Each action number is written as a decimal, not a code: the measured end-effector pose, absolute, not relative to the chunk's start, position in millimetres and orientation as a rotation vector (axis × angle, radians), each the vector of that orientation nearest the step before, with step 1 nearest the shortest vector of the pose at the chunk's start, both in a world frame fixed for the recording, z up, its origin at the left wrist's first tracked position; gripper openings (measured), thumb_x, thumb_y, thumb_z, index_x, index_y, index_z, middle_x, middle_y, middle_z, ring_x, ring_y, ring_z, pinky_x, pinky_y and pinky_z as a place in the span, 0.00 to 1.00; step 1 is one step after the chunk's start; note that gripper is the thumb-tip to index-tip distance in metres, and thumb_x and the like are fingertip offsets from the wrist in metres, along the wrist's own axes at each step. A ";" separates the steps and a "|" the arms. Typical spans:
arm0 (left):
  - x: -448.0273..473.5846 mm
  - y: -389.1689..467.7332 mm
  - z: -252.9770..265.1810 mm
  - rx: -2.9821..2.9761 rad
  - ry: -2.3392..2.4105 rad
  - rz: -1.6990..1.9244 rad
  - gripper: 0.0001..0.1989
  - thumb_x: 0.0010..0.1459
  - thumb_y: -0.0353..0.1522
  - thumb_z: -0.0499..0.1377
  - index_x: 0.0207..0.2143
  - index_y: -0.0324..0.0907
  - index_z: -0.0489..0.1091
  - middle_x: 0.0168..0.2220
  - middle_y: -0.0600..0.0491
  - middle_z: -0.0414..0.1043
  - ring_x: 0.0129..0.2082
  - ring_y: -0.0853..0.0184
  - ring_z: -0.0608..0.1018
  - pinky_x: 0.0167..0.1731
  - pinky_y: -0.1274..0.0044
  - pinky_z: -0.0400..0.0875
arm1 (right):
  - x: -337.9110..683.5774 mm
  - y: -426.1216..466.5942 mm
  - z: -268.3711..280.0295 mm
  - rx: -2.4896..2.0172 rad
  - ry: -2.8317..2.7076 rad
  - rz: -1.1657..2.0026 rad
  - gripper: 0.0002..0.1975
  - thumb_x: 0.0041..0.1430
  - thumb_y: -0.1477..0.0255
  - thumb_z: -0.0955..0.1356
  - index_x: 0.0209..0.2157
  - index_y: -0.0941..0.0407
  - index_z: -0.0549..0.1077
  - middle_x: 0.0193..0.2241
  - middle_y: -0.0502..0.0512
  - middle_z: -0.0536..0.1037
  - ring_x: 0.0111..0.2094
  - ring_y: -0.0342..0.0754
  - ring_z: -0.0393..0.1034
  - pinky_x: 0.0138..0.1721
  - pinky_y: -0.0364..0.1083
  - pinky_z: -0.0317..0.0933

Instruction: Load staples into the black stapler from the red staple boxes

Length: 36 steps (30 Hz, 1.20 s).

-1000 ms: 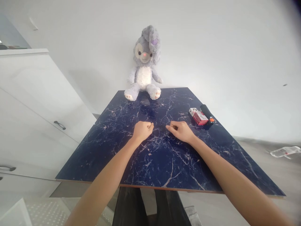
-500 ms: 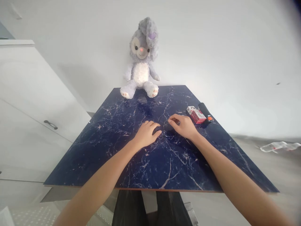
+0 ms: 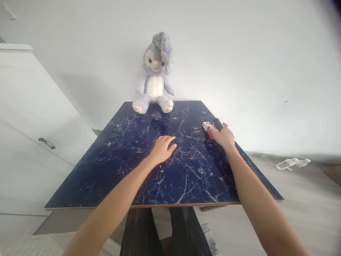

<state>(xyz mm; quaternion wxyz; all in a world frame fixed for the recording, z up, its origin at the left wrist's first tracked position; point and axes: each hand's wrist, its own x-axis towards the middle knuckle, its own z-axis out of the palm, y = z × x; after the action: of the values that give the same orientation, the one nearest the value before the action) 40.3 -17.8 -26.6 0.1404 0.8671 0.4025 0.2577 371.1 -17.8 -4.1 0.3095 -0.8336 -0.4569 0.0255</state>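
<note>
Right hand: the right hand [image 3: 224, 137] lies over the red-and-white box [image 3: 207, 127] near the table's right edge, fingers bent down onto it. Whether they have closed round it I cannot tell; the hand covers most of the box.
Box: only its far, white-and-red end shows past the fingertips. It lies flat on the tabletop.
Black object: a dark cylinder [image 3: 217, 123] lies just beside the box on its outer side, touching or nearly touching the hand. Its near end is hidden under the hand.
Left hand: the left hand [image 3: 162, 149] rests palm down on the middle of the table, fingers loosely together and slightly curled, holding nothing. It is well apart from the right hand.
Table: the dark blue marble-patterned tabletop [image 3: 128, 167] runs away from the person toward the wall.
Plush rabbit: a grey-lilac plush rabbit [image 3: 155, 76] sits upright at the far edge, back against the white wall [image 3: 239, 53], feet on the tabletop. It is well apart from both hands.
Left side: a white cabinet [image 3: 23, 113] with dark handles stands beside the table.
Floor, right: a clear plastic bottle [image 3: 292, 163] lies on its side on the floor by the wall.
In the way: nothing stands between the hands and the box; only the hand itself hides it.
</note>
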 end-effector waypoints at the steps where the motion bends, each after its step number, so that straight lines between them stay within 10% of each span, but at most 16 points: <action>1: 40.4 -17.7 -26.3 2.499 1.158 0.762 0.23 0.71 0.42 0.49 0.62 0.43 0.68 0.60 0.46 0.71 0.61 0.54 0.68 0.62 0.59 0.62 | 379.4 -16.8 -6.5 -2.216 -1.178 0.143 0.41 0.62 0.48 0.66 0.65 0.63 0.63 0.55 0.76 0.73 0.56 0.71 0.69 0.57 0.63 0.61; 8: 40.6 -17.8 -25.7 2.493 1.142 0.772 0.22 0.71 0.41 0.50 0.61 0.44 0.69 0.59 0.46 0.73 0.59 0.53 0.69 0.60 0.58 0.63 | 387.7 -8.5 -19.5 -2.155 -1.208 0.140 0.25 0.68 0.57 0.59 0.54 0.57 0.77 0.50 0.66 0.79 0.53 0.64 0.72 0.54 0.56 0.63; 36: -40.7 0.5 -7.9 2.582 1.087 0.645 0.19 0.69 0.40 0.51 0.55 0.50 0.76 0.54 0.50 0.78 0.57 0.57 0.74 0.57 0.61 0.68 | 342.1 -11.1 -22.7 -1.608 -1.522 0.580 0.26 0.61 0.53 0.69 0.52 0.56 0.76 0.44 0.58 0.83 0.43 0.56 0.79 0.52 0.54 0.68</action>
<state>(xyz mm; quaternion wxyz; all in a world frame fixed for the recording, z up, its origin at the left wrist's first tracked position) -40.7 0.5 -7.9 0.1328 0.8902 0.3747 0.2224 342.1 -11.1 -22.7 0.4135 -0.6398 -0.6054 0.2305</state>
